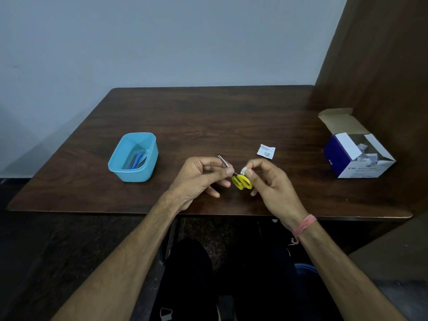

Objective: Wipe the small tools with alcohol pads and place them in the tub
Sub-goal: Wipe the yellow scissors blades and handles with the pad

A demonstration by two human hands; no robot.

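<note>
Small scissors with yellow handles are held above the front of the table. My left hand pinches the metal blades, whose tip points up and to the left. My right hand pinches a folded white alcohol pad against the scissors, just above the yellow handle loops. The blue plastic tub stands to the left on the table and holds several tools, one with a blue handle.
A torn white pad wrapper lies on the dark wooden table behind my right hand. An open blue-and-white box of pads stands at the right, beside a brown wall panel. My dark-clothed legs show below the table edge.
</note>
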